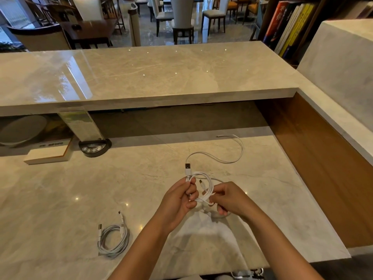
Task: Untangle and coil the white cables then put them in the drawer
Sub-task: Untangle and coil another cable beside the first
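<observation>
I see my left hand and right hand each with a grip pinched on the half-wound white cable above the tabletop; its loose end trails beyond. A coiled cable lies left.

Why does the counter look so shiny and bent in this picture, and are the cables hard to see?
Head view: window glare streaks the upper counter; ceiling lights dot the desk; the wide lens bows straight edges; the coiled cable and the cable in the hands pale against light marble; soft shadow under the hands.
</observation>
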A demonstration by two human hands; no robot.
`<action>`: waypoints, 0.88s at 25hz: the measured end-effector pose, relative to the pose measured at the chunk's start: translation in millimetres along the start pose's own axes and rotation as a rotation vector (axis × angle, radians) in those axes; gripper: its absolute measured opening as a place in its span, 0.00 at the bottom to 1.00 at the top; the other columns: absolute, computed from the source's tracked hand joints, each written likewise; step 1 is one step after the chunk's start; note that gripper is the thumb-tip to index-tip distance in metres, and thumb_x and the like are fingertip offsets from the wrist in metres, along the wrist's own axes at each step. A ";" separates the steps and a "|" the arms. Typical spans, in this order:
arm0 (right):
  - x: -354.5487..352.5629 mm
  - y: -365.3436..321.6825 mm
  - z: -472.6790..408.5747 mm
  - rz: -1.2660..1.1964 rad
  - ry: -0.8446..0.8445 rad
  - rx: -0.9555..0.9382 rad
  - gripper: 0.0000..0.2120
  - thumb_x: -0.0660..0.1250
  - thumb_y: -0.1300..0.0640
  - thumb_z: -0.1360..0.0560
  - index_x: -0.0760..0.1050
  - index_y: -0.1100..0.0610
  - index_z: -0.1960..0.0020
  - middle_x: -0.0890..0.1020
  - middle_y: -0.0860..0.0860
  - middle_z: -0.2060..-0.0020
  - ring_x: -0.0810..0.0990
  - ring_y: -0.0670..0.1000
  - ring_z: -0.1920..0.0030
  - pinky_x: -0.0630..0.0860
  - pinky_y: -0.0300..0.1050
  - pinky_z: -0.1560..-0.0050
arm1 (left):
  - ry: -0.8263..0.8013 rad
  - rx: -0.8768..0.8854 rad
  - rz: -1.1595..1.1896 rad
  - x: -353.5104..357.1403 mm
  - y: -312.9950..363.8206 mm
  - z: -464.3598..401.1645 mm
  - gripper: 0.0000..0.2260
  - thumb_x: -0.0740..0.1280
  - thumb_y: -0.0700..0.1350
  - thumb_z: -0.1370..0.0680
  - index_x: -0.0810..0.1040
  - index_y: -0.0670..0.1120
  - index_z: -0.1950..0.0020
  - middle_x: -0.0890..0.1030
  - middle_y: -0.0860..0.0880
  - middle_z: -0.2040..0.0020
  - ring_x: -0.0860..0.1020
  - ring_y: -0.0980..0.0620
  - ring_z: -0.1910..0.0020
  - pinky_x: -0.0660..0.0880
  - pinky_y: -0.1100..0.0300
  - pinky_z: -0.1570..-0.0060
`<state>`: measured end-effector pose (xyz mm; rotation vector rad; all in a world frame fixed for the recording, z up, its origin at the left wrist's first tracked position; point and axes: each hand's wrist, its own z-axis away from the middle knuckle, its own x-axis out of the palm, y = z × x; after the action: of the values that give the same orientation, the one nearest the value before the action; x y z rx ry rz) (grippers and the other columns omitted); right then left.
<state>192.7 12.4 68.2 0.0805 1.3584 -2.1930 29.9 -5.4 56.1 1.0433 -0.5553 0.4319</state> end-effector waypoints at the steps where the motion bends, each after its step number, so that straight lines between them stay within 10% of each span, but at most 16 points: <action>1: -3.3 -1.2 0.3 0.010 -0.048 -0.029 0.10 0.64 0.66 0.26 0.82 0.57 0.58 0.75 0.50 0.82 0.70 0.44 0.82 0.67 0.34 0.77 | 0.001 -0.014 0.015 -0.7 -0.1 0.8 0.09 0.53 0.39 0.20 0.71 0.43 0.56 0.66 0.52 0.72 0.66 0.57 0.74 0.60 0.67 0.76; 8: 7.4 -5.0 -6.7 -0.309 0.119 -0.182 0.17 0.56 0.71 0.26 0.76 0.56 0.43 0.82 0.48 0.72 0.72 0.47 0.73 0.71 0.37 0.69 | 0.096 -0.064 0.025 -5.9 4.3 -0.8 0.10 0.52 0.38 0.20 0.70 0.43 0.57 0.66 0.51 0.73 0.66 0.57 0.75 0.58 0.67 0.79; 11: 7.7 -10.6 -6.2 -0.022 0.180 -0.238 0.22 0.66 0.60 0.28 0.66 0.45 0.38 0.80 0.47 0.68 0.75 0.47 0.72 0.73 0.40 0.64 | 0.108 -0.100 0.004 -5.5 -1.1 2.5 0.10 0.52 0.38 0.20 0.70 0.43 0.57 0.66 0.51 0.73 0.67 0.57 0.76 0.58 0.67 0.79; 16: 8.8 -7.8 -13.0 0.382 0.335 -0.466 0.07 0.66 0.56 0.25 0.79 0.58 0.59 0.79 0.50 0.70 0.73 0.45 0.72 0.69 0.42 0.66 | 0.068 -0.139 0.005 0.9 -7.9 6.0 0.10 0.52 0.38 0.20 0.71 0.42 0.56 0.67 0.50 0.72 0.68 0.57 0.75 0.59 0.67 0.79; 22: -4.5 -10.0 -9.8 -0.154 0.137 -0.145 0.12 0.66 0.60 0.25 0.79 0.60 0.66 0.75 0.46 0.82 0.67 0.44 0.82 0.64 0.37 0.76 | 0.122 -0.060 -0.204 -1.7 -1.0 5.1 0.11 0.56 0.39 0.19 0.78 0.39 0.50 0.71 0.50 0.70 0.70 0.58 0.74 0.61 0.68 0.77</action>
<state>189.3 25.9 73.0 0.0751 1.6453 -2.2407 28.0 -10.5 56.4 0.9980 -0.3472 0.2951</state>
